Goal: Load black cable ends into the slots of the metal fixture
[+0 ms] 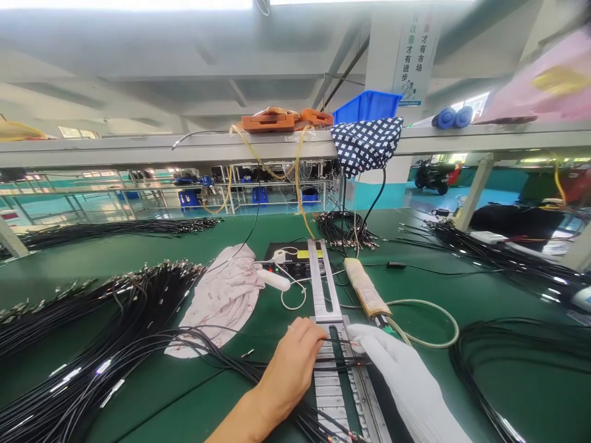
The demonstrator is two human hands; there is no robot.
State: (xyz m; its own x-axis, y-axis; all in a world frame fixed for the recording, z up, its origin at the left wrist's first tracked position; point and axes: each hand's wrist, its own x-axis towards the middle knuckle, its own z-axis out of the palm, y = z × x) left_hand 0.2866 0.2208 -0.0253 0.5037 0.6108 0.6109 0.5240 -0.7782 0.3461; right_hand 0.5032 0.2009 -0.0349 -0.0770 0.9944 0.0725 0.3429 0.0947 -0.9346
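Bare left hand (296, 357) and gloved right hand (393, 363) pinch a thin, glossy black cable (338, 340).

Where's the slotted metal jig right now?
In the head view, the metal jig lies on the green tabletop, just right of centre, its lower part between the bare left hand and gloved right hand.
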